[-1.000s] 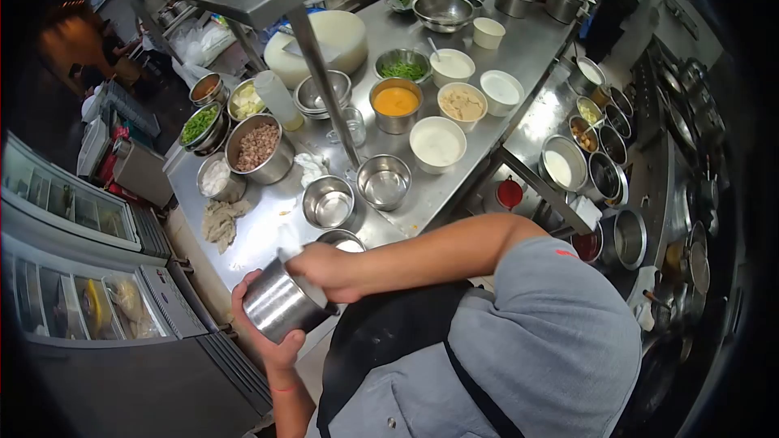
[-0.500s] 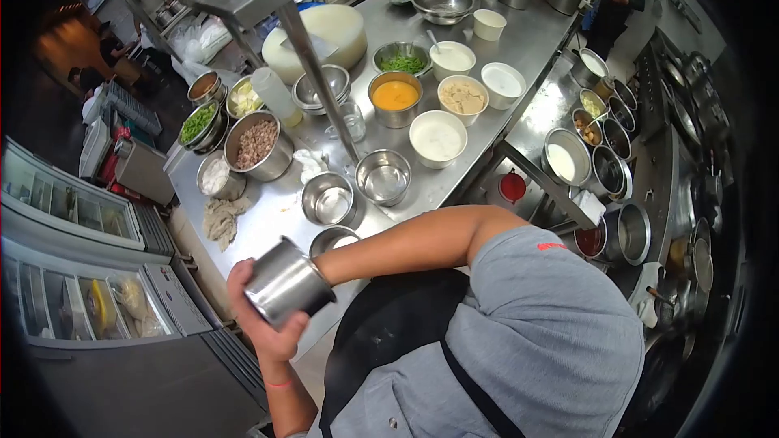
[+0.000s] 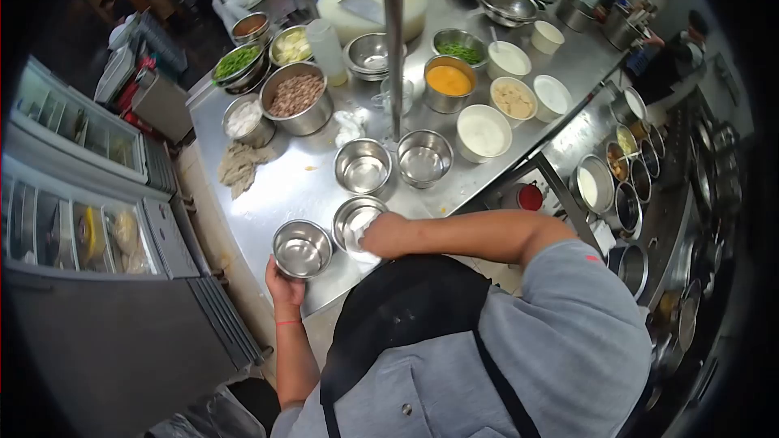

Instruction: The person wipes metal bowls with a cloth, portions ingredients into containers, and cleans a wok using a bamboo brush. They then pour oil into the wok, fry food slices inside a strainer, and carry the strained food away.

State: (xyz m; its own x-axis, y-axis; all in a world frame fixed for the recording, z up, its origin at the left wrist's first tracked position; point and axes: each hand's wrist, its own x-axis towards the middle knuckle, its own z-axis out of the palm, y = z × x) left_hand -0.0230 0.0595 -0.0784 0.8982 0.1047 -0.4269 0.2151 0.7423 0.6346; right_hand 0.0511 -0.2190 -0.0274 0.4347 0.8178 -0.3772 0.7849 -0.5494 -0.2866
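My left hand (image 3: 285, 287) grips the near side of a steel pot (image 3: 302, 249), upright at the table's left front edge, its mouth facing up with nothing inside. My right hand (image 3: 388, 235) is closed and reaches over the rim of a second steel pot (image 3: 355, 217), just right of the first. Its fingertips are hidden, and something white shows beneath them that I cannot make out. Behind these stand two more bare steel pots, a left one (image 3: 363, 166) and a right one (image 3: 424, 159).
A crumpled cloth (image 3: 242, 167) lies at the table's left edge. Farther back are a pot of chopped meat (image 3: 297, 97), a pot of orange liquid (image 3: 450, 79) and a white tub (image 3: 484, 133). A metal post (image 3: 395, 49) rises mid-table; a knife (image 3: 359, 5) lies on a round white block (image 3: 406, 8).
My left hand has lowered the steel pot from a tilted, raised position to upright at the table edge. My right hand has come out of it and moved right to the neighbouring pot.
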